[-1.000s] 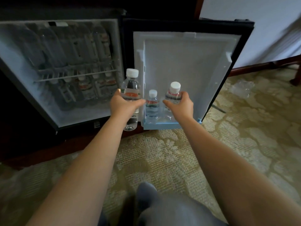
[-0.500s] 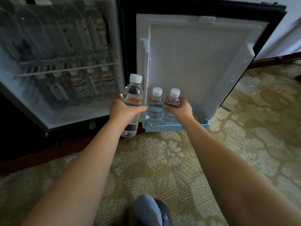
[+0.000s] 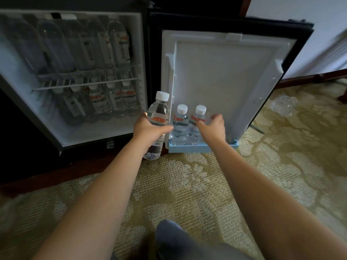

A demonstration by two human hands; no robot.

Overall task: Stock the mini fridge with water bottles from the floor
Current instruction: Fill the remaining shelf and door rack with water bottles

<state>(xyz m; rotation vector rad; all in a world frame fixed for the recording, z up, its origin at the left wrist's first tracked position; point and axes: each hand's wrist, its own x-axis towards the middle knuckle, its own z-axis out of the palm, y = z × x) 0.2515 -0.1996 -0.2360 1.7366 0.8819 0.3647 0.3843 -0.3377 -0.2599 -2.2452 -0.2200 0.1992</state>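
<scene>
The left hand [image 3: 150, 129] is gripping a water bottle [image 3: 156, 121], fingers wrapping its middle; the right hand [image 3: 214, 127], fingers spread, is hovering at three o'clock of the door-shelf bottle [image 3: 196, 121].

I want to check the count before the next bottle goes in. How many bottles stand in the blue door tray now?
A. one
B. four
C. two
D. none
C: two capped bottles, one beside the other, stand upright in the tray, while a third bottle is in the left hand, outside the tray.
</scene>
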